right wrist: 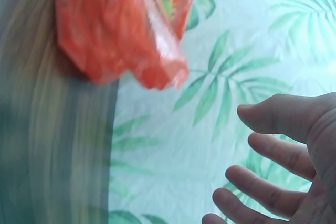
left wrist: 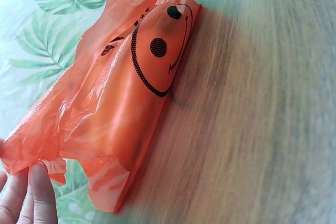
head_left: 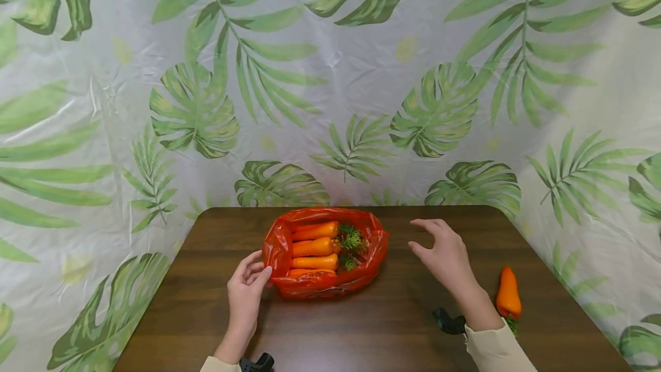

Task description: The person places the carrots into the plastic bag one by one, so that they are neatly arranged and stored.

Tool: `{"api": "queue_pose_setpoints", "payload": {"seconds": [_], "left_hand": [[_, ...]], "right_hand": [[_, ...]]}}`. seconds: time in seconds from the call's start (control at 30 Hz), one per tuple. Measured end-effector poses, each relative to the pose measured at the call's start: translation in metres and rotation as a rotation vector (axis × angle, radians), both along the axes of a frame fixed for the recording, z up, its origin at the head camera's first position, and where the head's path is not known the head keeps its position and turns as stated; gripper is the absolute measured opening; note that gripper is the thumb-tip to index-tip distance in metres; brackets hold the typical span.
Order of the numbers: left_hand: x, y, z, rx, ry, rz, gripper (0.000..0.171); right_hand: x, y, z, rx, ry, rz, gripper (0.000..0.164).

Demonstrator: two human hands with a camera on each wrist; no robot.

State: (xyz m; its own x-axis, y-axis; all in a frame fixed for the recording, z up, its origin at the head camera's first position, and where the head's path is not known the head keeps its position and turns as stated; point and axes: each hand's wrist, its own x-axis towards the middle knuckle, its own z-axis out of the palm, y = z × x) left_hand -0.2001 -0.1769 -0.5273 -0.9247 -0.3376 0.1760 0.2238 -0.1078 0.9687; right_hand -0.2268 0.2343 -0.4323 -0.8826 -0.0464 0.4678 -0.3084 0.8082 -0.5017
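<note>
A red plastic bag point(head_left: 333, 289) lies on the table with its mouth spread wide. Several orange carrots point(head_left: 315, 245) with green tops point(head_left: 351, 239) rest inside it, side by side. At the bag's left end my left hand point(head_left: 247, 289) pinches the rim between thumb and fingers; the left wrist view shows the fingertips point(left wrist: 41, 182) at the crumpled plastic. My right hand point(head_left: 446, 254) is held to the right of the bag, apart from it, fingers spread and holding nothing. Another carrot point(head_left: 508, 294) lies alone by my right forearm.
The brown wooden table point(head_left: 181, 303) ends at a back edge just behind the bag. A leaf-patterned sheet point(head_left: 361, 85) hangs behind and around it. A black smiley face point(left wrist: 158, 48) is printed on the bag's side.
</note>
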Motion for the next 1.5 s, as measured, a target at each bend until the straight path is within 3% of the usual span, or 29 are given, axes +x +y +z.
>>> {"api": "queue_pose_setpoints", "payload": {"seconds": [0.4, 0.63, 1.0, 1.5], "left_hand": [[-0.002, 0.000, -0.001, -0.002, -0.003, -0.016, 0.042], [-0.004, 0.000, -0.002, 0.005, 0.002, -0.025, 0.042], [-0.001, 0.002, -0.004, 0.016, -0.008, -0.001, 0.039], [-0.002, 0.000, -0.004, 0.005, -0.014, -0.021, 0.042]], "right_hand": [[0.016, 0.044, -0.007, 0.075, -0.056, -0.084, 0.050], [0.024, 0.064, -0.015, 0.112, -0.020, -0.105, 0.051], [0.040, 0.085, -0.027, 0.161, -0.119, -0.119, 0.052], [0.060, 0.117, -0.039, 0.175, -0.138, -0.168, 0.055]]}}
